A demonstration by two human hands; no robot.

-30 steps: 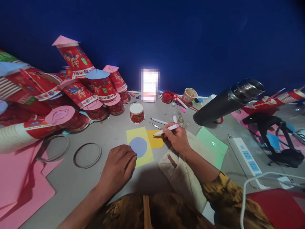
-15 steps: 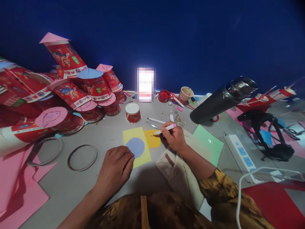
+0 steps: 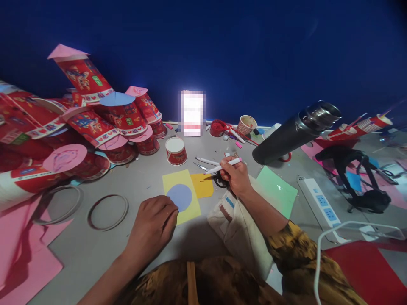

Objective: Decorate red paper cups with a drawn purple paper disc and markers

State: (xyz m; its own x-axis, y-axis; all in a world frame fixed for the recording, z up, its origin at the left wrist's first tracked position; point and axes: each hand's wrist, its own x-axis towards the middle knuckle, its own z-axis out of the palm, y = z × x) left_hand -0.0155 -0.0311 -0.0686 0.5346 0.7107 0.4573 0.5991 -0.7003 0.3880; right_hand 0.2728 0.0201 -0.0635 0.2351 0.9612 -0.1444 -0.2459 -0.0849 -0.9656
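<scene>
My right hand point(image 3: 236, 174) grips a white marker point(image 3: 224, 165) with a pink end. Its tip points left, just over the upper part of an orange paper piece point(image 3: 203, 186). Beneath this hand lie black-handled scissors point(image 3: 220, 180), partly hidden, and a second white marker point(image 3: 206, 161) is just beyond. My left hand point(image 3: 157, 218) lies with its fingers lightly bent and nothing in them, at the left edge of a yellow paper sheet point(image 3: 187, 215). On that sheet is a blue paper circle point(image 3: 179, 197), which the fingertips touch or nearly touch.
Decorated red paper cups point(image 3: 124, 118) are stacked at the left. A single cup point(image 3: 176, 151) stands mid-table, with a lit phone point(image 3: 192, 112) behind. To the right are a dark thermos point(image 3: 286, 140), green paper point(image 3: 278, 192), a cloth point(image 3: 244, 228) and a power strip point(image 3: 321, 207).
My right hand has moved slightly up and right with the marker, uncovering more of the scissors' handles. My left hand has stayed in place on the paper.
</scene>
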